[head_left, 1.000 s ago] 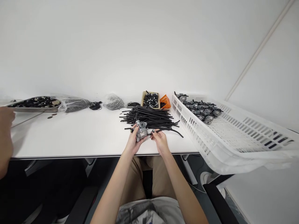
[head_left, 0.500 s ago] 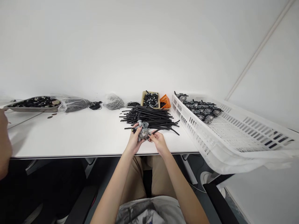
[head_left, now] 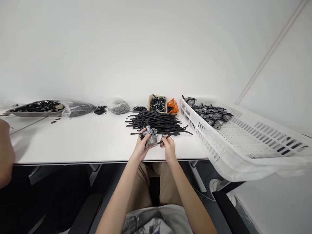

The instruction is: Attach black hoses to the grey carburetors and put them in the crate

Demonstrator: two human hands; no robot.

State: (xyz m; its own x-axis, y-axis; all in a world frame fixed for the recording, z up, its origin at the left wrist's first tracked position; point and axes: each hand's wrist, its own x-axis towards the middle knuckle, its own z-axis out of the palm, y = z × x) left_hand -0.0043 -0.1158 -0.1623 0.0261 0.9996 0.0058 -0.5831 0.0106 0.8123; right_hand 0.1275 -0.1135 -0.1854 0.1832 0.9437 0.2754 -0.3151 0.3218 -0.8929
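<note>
My left hand [head_left: 142,148] grips a grey die-cast metal carburetor [head_left: 151,139], which is held just above the white table near its front edge. My right hand [head_left: 168,149] sits beside it and pinches a thin black rubber hose [head_left: 163,139] between its fingers. The hose end points toward the carburetor. Behind both hands lies a loose pile of black rubber hoses [head_left: 156,122], nearly touching the carburetor. My fingers hide the carburetor's lower side.
A white slotted plastic crate [head_left: 243,143] holding hosed carburetors [head_left: 209,115] stands at right. Behind the pile are a beige tray [head_left: 157,104] of fittings and an orange basket [head_left: 173,106]. Further left are a metal tray [head_left: 36,112] and plastic bags [head_left: 78,110]. A co-worker's arm [head_left: 6,152] enters at left.
The carburetor has turned a little in my left hand and sits slightly further up the table. My right hand has moved closer to the pile, and the hose in it has shifted.
</note>
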